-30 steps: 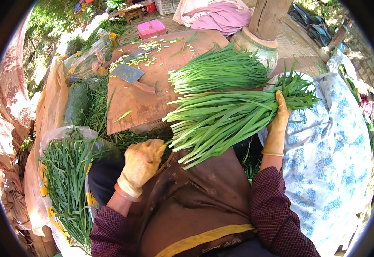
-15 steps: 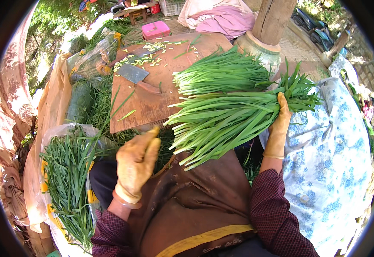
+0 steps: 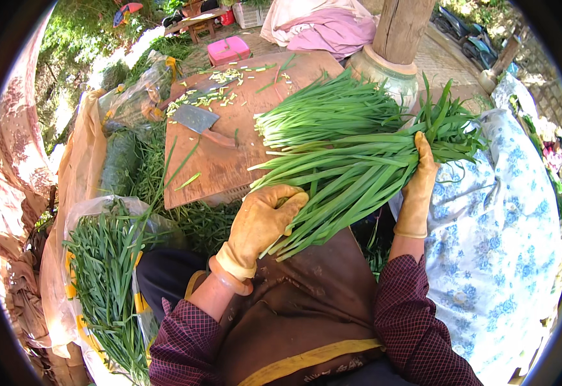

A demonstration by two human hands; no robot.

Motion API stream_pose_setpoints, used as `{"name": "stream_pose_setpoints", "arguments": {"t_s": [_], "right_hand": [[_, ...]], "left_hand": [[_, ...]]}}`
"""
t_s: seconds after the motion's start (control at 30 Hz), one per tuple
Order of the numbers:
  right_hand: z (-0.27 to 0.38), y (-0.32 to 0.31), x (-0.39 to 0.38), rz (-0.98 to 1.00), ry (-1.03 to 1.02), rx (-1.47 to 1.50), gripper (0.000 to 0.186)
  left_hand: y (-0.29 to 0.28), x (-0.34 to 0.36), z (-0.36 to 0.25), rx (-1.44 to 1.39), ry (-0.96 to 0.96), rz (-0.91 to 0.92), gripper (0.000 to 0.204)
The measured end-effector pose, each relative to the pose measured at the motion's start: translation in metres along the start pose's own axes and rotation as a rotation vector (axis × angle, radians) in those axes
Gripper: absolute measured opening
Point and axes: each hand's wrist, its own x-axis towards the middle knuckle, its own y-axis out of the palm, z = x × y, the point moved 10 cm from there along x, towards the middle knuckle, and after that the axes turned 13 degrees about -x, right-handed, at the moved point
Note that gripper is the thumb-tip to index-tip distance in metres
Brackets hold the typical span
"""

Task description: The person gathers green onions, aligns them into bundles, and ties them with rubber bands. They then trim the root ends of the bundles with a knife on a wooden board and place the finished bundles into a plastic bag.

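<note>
While the leafy end of a bundle of long green leaves (image 3: 352,170) is held by the gloved right hand (image 3: 422,177), its paler stem ends are met by the gloved left hand (image 3: 263,215). The right grip is closed around the bundle near its tops, with leaf tips splayed past it toward a blue-flowered cloth (image 3: 487,257). The left grip is bent, thumb laid against the near stems; whether any are pinched cannot be told. The bundle is held partly above a brown apron (image 3: 307,296), just in front of a second green bundle (image 3: 332,109), which is laid on the wooden tabletop (image 3: 239,170). Farther left, a cleaver (image 3: 193,118) is laid flat, its handle turned toward the bundles, and chopped pale pieces (image 3: 217,96) are scattered beyond its blade. A loose leaf piece (image 3: 188,181) is seen near the tabletop's front left corner. At the far left, more green leaves (image 3: 107,276) are gathered in a yellow-striped plastic bag (image 3: 142,302)
</note>
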Motion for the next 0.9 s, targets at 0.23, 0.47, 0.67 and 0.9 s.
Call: {"name": "stream_pose_setpoints", "arguments": {"t_s": [0.23,0.47,0.67,0.9], "right_hand": [[0.021,0.014,0.000,-0.009,0.031,0.045,0.040],[0.004,0.005,-0.005,-0.124,0.093,0.214,0.031],[0.006,0.012,0.003,-0.124,0.015,0.130,0.032],[0.006,0.007,-0.001,-0.117,0.090,0.190,0.035]], "left_hand": [[0.022,0.017,-0.003,-0.174,0.077,-0.039,0.017],[0.030,-0.082,-0.046,-0.642,-0.051,0.250,0.007],[0.063,-0.179,-0.128,-0.697,0.506,1.032,0.015],[-0.085,-0.174,-0.102,-0.779,0.611,0.212,0.019]]}}
